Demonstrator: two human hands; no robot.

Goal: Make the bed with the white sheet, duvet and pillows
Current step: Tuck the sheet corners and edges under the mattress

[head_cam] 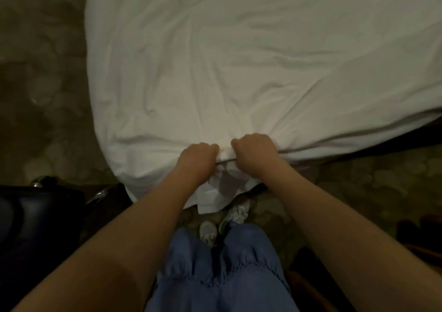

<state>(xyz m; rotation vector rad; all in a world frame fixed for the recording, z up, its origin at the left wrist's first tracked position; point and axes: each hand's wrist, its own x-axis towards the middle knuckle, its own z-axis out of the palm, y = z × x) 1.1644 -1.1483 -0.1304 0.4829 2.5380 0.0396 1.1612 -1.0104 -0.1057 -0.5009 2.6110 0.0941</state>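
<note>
The white duvet (239, 60) lies spread over the bed, wrinkled across its top, with its near edge at the foot where the person stands. Both hands grip that edge close together: the left hand (199, 159) and the right hand (254, 152) each have their fingers curled tight into the fabric, a small bunch of cloth pinched up between them. Below the hands a looser layer, probably the white sheet (215, 196), hangs down toward the patterned carpet (43, 72).

The step in hand looks like pulling the cover taut at the foot of the bed. Next would likely call for moving the hands apart along the edge, drawing the creases out evenly, then tucking or squaring the corner.

No pillows are in view; the head of the bed is cut off. The fingertips are buried in cloth, the light is dim, and the dark object (35, 216) at the left is hard to identify.
</note>
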